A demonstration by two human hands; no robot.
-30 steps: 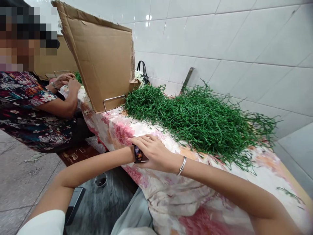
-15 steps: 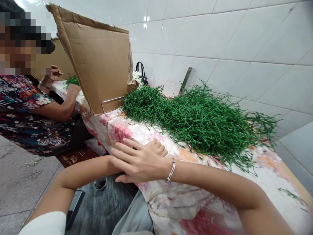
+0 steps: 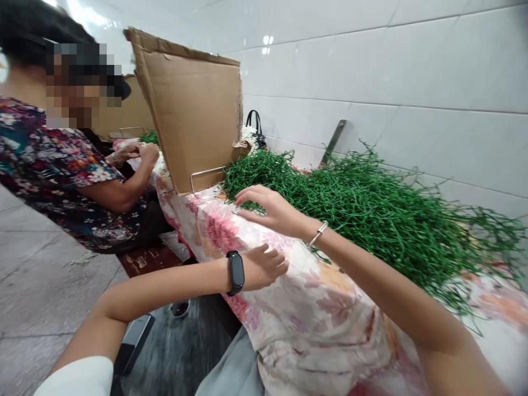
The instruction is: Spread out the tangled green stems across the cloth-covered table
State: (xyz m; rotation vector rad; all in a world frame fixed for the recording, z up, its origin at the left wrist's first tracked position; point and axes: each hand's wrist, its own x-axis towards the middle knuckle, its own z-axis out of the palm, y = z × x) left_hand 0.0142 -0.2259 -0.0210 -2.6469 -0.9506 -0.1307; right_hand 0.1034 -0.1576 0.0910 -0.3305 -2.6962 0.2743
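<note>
A big heap of thin green stems point(image 3: 363, 209) lies on a table covered with a flowered cloth point(image 3: 313, 308). My right hand point(image 3: 270, 209), with a silver bangle on its wrist, hovers over the near left edge of the heap, fingers spread and holding nothing. My left hand point(image 3: 264, 265) rests on the cloth at the table's front edge with its fingers loosely curled, nothing visible in them. A black band point(image 3: 235, 272) sits on my left wrist.
A cardboard sheet point(image 3: 193, 110) stands upright on a wire holder at the heap's left end. Beyond it a person in a flowered top point(image 3: 61, 165) sits working with green stems. A black bag point(image 3: 256, 129) leans by the tiled wall. A dark flat device point(image 3: 134, 344) and small cup lie on the floor.
My right hand has lifted off my left wrist and moved up to the edge of the green heap. My left hand has stayed on the cloth. The view has shifted right.
</note>
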